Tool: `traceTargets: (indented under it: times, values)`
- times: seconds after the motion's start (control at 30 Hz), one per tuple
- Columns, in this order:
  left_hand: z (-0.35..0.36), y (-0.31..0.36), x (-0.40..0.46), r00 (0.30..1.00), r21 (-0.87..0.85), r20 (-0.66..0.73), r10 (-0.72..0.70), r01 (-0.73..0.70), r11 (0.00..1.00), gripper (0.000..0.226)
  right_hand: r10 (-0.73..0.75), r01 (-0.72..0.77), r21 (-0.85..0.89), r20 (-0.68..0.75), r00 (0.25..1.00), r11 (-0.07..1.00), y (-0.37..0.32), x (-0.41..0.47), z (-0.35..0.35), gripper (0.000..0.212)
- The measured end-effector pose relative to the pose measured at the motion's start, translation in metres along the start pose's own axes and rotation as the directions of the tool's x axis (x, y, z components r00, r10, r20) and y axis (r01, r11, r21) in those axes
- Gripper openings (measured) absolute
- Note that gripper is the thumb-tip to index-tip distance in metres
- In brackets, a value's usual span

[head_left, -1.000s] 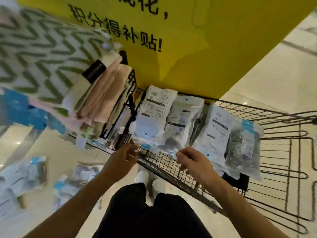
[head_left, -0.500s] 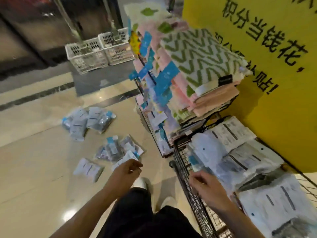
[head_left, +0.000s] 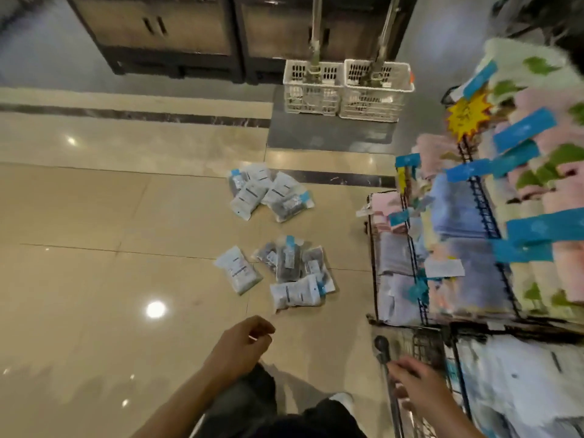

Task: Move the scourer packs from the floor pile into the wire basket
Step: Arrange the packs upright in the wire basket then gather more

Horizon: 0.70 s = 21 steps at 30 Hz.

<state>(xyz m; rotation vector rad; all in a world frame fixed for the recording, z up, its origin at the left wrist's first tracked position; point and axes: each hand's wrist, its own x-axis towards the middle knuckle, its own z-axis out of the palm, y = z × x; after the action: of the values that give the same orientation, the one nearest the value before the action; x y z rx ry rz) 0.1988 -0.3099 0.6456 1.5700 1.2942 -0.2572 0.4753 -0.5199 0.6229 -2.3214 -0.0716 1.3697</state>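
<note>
Scourer packs lie on the tan floor in two heaps: a near heap (head_left: 292, 273) of clear and white bags with blue tags, and a farther heap (head_left: 268, 192). My left hand (head_left: 240, 346) hovers over the floor short of the near heap, fingers loosely curled, holding nothing. My right hand (head_left: 410, 385) rests on the rim of the wire basket (head_left: 390, 371) at the lower right, fingers spread over the wire. White packs (head_left: 518, 374) lie blurred inside the basket.
A wire rack (head_left: 480, 216) stacked with pink, blue and green towels stands right of the packs. Two white plastic crates (head_left: 346, 86) sit on a grey mat at the back. Dark cabinets (head_left: 189, 36) line the far wall. My dark trousers and a shoe (head_left: 343, 401) are below.
My view has swung left from the basket to the floor heaps. My left hand has left the basket rim and moved out over the floor. My right hand stays at the rim.
</note>
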Motion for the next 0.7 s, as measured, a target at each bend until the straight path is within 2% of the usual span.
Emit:
traceTargets:
  times: [0.2,0.33,0.53,0.7]
  values:
    - [-0.078,-0.048,0.025,1.0,-0.057,-0.017,-0.005,0.004,0.998,0.014,0.054,-0.055,-0.07,-0.009,0.998,0.996,-0.064,0.015,0.064,0.008]
    - [-0.123,-0.073,0.043,0.998,-0.078,-0.068,-0.017,0.011,0.997,0.016,-0.002,0.0,-0.14,-0.017,1.0,0.99,-0.111,0.027,0.11,0.008]
    - [-0.171,-0.107,0.08,0.987,-0.129,-0.108,-0.121,0.106,0.986,0.015,-0.153,0.179,-0.23,0.128,0.98,0.956,-0.199,0.039,0.182,0.007]
    - [-0.202,-0.127,0.114,0.965,-0.174,-0.106,-0.24,0.219,0.96,0.017,-0.201,0.261,-0.241,0.247,0.948,0.935,-0.264,0.051,0.235,0.008]
